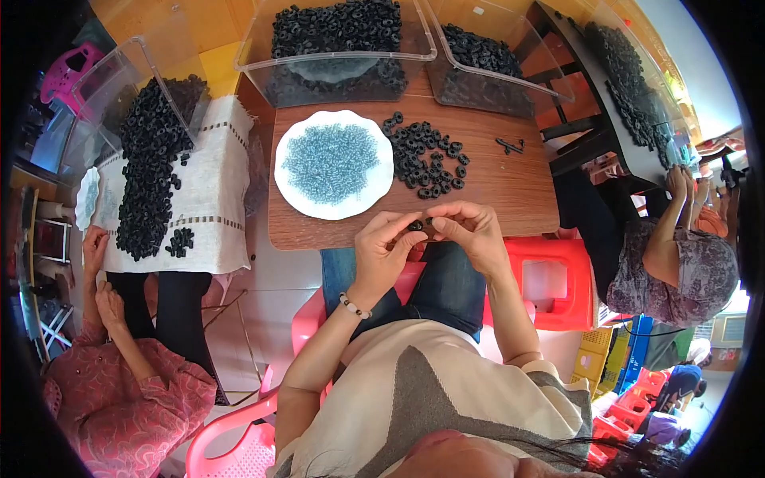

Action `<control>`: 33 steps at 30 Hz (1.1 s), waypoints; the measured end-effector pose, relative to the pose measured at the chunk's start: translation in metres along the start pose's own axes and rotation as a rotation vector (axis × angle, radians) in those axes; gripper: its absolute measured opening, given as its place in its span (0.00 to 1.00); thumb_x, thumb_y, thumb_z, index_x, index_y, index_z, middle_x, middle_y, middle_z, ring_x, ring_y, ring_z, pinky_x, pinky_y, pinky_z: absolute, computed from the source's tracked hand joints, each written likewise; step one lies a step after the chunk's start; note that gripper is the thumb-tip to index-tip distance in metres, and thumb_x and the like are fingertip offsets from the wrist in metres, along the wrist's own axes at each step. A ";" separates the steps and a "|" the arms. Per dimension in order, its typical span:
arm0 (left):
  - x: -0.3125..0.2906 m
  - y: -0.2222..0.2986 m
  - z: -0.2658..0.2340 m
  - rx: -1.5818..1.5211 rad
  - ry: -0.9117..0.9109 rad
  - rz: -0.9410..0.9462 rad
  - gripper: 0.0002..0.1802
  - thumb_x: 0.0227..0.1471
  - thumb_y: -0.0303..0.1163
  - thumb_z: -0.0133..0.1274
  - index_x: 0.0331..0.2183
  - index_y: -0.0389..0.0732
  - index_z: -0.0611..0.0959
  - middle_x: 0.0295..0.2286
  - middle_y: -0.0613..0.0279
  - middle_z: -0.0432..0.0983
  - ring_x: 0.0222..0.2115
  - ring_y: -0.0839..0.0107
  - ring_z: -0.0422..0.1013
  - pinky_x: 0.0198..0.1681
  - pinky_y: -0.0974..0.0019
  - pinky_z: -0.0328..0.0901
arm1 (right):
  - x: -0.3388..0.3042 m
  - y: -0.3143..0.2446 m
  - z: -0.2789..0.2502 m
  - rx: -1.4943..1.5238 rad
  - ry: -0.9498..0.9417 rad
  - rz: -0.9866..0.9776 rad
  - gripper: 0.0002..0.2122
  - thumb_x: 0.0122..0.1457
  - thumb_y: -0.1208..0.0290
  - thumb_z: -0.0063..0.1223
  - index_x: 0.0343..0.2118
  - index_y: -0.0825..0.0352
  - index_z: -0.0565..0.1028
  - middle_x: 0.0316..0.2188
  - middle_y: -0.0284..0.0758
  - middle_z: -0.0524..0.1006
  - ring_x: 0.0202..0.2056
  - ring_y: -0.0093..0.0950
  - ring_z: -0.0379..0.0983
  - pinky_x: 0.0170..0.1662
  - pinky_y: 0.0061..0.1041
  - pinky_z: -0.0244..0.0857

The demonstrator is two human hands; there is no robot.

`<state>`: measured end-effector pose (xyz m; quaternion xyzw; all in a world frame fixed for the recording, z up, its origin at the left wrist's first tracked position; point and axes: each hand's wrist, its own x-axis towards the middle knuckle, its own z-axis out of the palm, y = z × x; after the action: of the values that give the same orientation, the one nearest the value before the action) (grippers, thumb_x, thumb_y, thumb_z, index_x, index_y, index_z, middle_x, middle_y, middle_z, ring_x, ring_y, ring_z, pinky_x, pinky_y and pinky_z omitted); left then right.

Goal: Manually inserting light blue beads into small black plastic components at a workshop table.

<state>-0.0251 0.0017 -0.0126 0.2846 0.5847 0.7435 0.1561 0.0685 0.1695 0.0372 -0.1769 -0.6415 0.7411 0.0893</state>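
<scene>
Wood-grain tabletop [502, 199] with rounded near corners, its front edge passing just beyond the wearer's lap. At that edge, the left hand [382, 251] has thumb and forefinger clamped on a small black ring-like part [416, 226]. The right hand [474, 233] brings its thumb and forefinger tips close together just beside it; a dark speck shows there, but whether they grip it cannot be told. Smooth round beads form a bracelet [355, 307] on the left wrist.

Beyond the fingers, a glossy white plate [284, 179] with a scalloped rim carries fine, translucent blue-grey beads [331, 163] and sits near the left edge. Just beside it spreads a pile of chunky dark rings [410, 150], wood showing between them. Farther right lies a thin, branching dark piece [510, 146]; the widest open room runs from the pile to the right edge and near corner. Clear, hard-walled bins [339, 56] heaped with black pieces bound the far side. Leftward, across a strip of pale floor tile [275, 291], hangs a woven cloth [227, 175] with dashed dark bands.
</scene>
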 end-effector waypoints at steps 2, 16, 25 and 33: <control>0.002 0.005 0.000 0.151 -0.005 0.097 0.15 0.56 0.23 0.64 0.46 0.35 0.87 0.37 0.59 0.81 0.28 0.74 0.80 0.30 0.73 0.74 | -0.003 -0.005 0.008 0.019 0.026 -0.023 0.09 0.64 0.79 0.61 0.46 0.71 0.82 0.37 0.32 0.83 0.35 0.18 0.78 0.40 0.18 0.74; -0.001 0.011 -0.001 0.315 -0.006 0.217 0.14 0.54 0.19 0.63 0.45 0.35 0.87 0.35 0.58 0.80 0.26 0.71 0.80 0.29 0.69 0.74 | -0.011 -0.005 0.018 -0.188 0.114 -0.078 0.05 0.61 0.83 0.62 0.39 0.73 0.80 0.35 0.33 0.82 0.34 0.16 0.79 0.38 0.16 0.74; -0.004 0.004 -0.002 0.400 -0.038 0.287 0.15 0.53 0.17 0.62 0.45 0.33 0.85 0.36 0.56 0.81 0.31 0.65 0.83 0.32 0.66 0.76 | -0.015 0.005 0.022 -0.302 0.179 -0.111 0.03 0.59 0.84 0.63 0.34 0.70 0.80 0.33 0.30 0.82 0.36 0.15 0.76 0.43 0.16 0.71; -0.005 -0.005 -0.003 0.515 -0.019 0.397 0.17 0.47 0.19 0.66 0.42 0.36 0.87 0.36 0.56 0.81 0.30 0.62 0.78 0.31 0.64 0.73 | -0.015 0.005 0.024 -0.424 0.161 -0.193 0.01 0.59 0.83 0.61 0.32 0.74 0.80 0.32 0.35 0.81 0.34 0.19 0.79 0.37 0.19 0.74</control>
<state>-0.0230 -0.0020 -0.0191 0.4301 0.6851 0.5845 -0.0636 0.0740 0.1408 0.0374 -0.1884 -0.7873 0.5615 0.1714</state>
